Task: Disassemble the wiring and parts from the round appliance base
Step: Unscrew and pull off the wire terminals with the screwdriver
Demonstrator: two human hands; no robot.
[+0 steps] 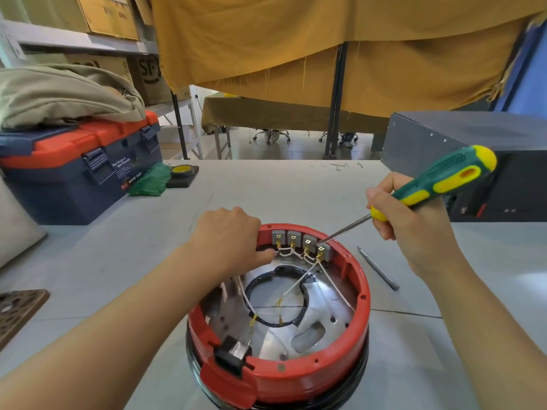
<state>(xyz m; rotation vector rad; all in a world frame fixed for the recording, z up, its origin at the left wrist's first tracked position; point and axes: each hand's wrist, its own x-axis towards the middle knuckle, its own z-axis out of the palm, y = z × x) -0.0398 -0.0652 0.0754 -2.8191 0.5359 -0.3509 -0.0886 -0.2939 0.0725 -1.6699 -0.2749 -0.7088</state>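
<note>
The round appliance base (pixel 359 309) has a red rim and a shiny metal floor, and stands on the table in front of me. Several grey switch blocks (pixel 300 238) sit in a row inside its far rim, joined by white wires (pixel 299 287) with gold terminals. My left hand (pixel 229 235) grips the far left rim, fingers curled over it, thumb beside the wires. My right hand (pixel 411 223) holds a green-and-yellow screwdriver (pixel 444 182). Its tip touches the rightmost grey block.
A loose metal bit (pixel 377 267) lies on the table right of the base. A blue-and-orange toolbox (pixel 77 167) stands at the left, with green gloves (pixel 149 180) and yellow tape (pixel 182 171) beside it. A dark grey box (pixel 473 161) stands at the right.
</note>
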